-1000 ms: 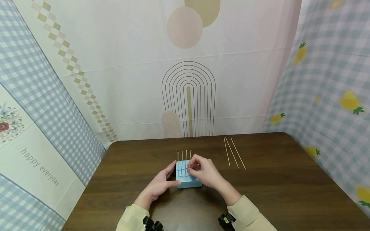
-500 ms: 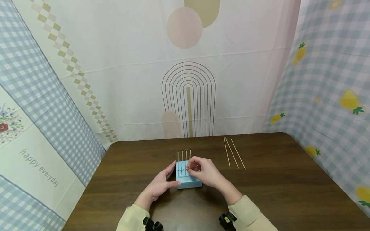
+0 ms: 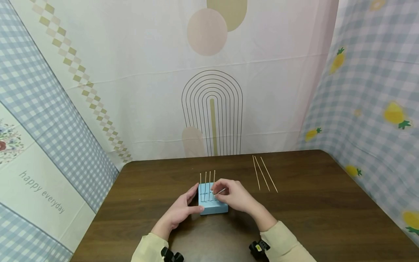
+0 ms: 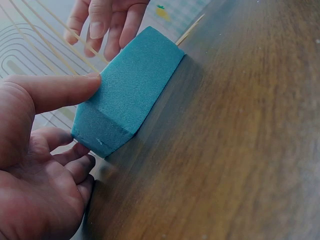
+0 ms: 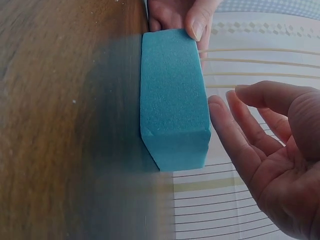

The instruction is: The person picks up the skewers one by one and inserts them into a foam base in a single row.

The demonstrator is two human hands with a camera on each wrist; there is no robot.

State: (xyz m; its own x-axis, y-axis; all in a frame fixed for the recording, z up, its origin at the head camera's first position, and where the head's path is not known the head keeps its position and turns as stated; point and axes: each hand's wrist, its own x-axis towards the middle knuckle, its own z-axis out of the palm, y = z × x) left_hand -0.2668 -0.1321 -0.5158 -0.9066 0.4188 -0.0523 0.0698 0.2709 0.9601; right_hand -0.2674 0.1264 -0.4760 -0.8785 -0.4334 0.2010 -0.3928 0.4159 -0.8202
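Note:
A light blue foam block [image 3: 214, 208] lies on the table in front of me. Several thin bamboo skewers [image 3: 205, 182] stand upright in a row in its top. My left hand [image 3: 179, 210] grips the block's left end, thumb on the near face and fingers round the far side. At the row's right end, my right hand [image 3: 234, 195] pinches a skewer [image 5: 222, 86] low down, close to the block, between thumb and fingers. The right wrist view shows this skewer partly hidden by the thumb. Where the skewer tips enter the foam cannot be seen.
Three more skewers [image 3: 264, 174] lie loose on the brown wooden table [image 3: 311, 218], right of the block and towards the back. A white patterned cloth [image 3: 157, 91] hangs behind the table, with checked cloths [image 3: 370, 91] at the sides.
The right wrist shifts very slightly to the right while its fingers stay at the same skewer. The left hand and block stay put; the head view drifts a little.

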